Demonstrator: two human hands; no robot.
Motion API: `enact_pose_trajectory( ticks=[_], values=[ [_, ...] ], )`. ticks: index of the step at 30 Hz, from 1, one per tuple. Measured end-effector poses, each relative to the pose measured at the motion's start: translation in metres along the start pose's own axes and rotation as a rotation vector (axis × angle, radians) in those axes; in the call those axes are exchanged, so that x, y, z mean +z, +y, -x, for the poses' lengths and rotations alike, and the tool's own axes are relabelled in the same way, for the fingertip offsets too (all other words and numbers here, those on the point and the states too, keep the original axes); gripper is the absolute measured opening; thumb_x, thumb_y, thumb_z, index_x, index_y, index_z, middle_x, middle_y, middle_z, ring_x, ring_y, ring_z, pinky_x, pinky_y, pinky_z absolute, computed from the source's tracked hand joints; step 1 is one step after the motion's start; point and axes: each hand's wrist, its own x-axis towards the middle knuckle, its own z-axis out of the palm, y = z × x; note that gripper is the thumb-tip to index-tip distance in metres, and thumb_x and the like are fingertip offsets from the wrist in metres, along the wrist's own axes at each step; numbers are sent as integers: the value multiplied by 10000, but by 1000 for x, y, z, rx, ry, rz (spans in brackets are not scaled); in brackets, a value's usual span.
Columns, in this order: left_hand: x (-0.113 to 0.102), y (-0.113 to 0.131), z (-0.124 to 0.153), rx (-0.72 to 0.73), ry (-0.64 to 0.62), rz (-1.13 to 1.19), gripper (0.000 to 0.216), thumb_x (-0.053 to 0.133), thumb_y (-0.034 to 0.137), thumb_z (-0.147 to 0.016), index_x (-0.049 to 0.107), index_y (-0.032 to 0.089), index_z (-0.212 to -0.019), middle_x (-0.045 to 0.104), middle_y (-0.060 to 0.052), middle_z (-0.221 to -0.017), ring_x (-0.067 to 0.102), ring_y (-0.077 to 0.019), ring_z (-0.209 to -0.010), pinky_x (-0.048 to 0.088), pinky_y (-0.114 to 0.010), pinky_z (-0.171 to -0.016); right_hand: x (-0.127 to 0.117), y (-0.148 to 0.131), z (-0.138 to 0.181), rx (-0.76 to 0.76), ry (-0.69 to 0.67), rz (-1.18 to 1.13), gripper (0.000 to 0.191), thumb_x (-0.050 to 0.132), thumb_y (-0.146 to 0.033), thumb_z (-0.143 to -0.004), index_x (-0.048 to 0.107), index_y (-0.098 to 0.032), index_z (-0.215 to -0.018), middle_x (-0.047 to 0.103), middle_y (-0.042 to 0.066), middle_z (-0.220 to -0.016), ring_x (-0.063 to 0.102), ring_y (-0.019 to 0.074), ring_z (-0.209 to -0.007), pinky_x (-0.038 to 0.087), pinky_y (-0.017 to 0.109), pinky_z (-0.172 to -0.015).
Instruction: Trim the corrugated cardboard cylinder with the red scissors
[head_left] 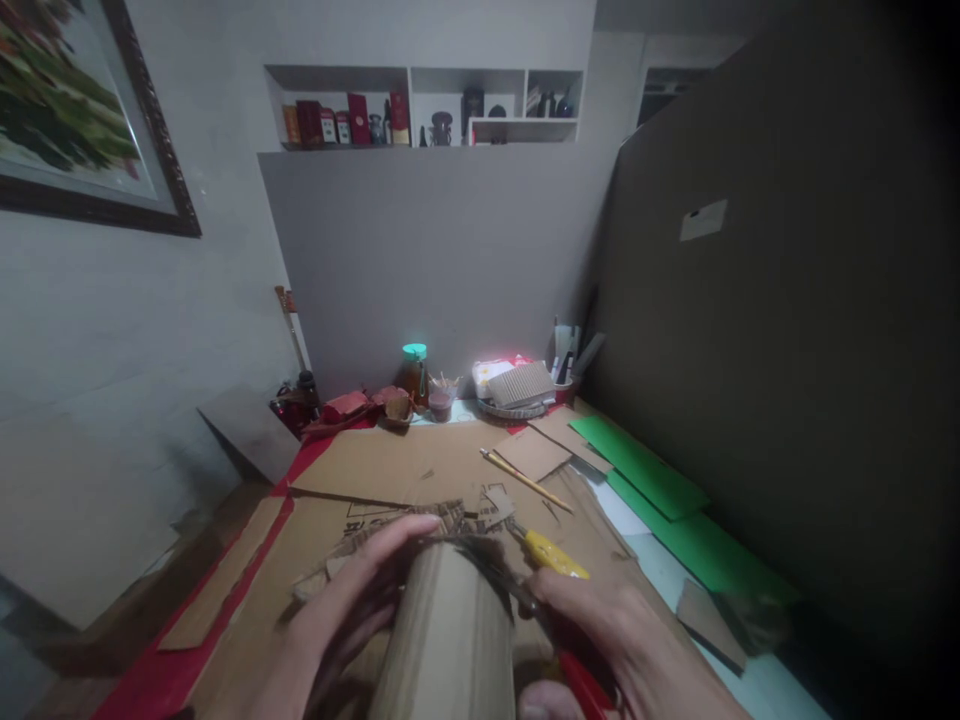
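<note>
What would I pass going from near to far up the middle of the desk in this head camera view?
Cardboard roll held between the left hand and right hand → yellow-handled cutter → pencil → small cardboard square → jar with a teal lid by the back wall.

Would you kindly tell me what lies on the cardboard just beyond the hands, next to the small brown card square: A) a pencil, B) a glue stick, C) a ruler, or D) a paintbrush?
A: a thin yellow pencil lies slantwise on the cardboard sheet, beside the card square.
</note>
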Motion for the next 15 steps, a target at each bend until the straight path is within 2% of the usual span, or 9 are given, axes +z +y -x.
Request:
enact_pose_trajectory(
  ticks=[4,6,8,11,13,15],
  values=[
    [3,7,-5,-4,-30,3,622,679,552,-825,564,241,-1351,547,-140,-1463,507,-348,-1348,368,-604,-1137,2,1,0,-53,-3,-74,473,586,-665,-862,530,-202,-781,439,-59,-689,347,111,-609,264,259,-541],
    [5,13,-10,-20,-18,6,518,601,540,-884,596,270,-1327,592,-110,-1426,509,-336,-1351,380,-574,-1139,0,-3,1,-23,19,-76,463,583,-658,-867,534,-204,-789,451,-57,-692,359,113,-612,260,262,-541],
    [9,16,-17,-55,19,28,498,596,562,-868,631,323,-1303,664,-71,-1347,528,-353,-1334,407,-526,-1128,-2,-7,3,10,2,-95,452,589,-652,-860,539,-205,-809,516,-43,-716,416,124,-631,284,263,-555],
    [13,11,-26,-134,83,91,484,531,571,-897,611,361,-1325,730,-48,-1240,652,-339,-1189,421,-536,-1098,-6,-10,5,29,-34,-94,347,624,-557,-864,568,-215,-878,582,-22,-787,485,147,-692,333,261,-603],
    [13,2,-30,-163,107,133,484,491,560,-922,565,377,-1364,731,-50,-1244,660,-325,-1181,414,-555,-1089,-6,-10,6,49,-36,-54,226,630,-429,-865,548,-221,-841,547,-36,-743,452,133,-661,320,251,-584],
    [10,-5,-32,-153,94,150,485,450,552,-943,535,382,-1389,732,-63,-1242,626,-323,-1231,399,-572,-1094,-5,-7,7,66,-23,-17,198,619,-317,-841,473,-216,-755,458,-55,-665,352,115,-593,268,245,-527]
  ],
)
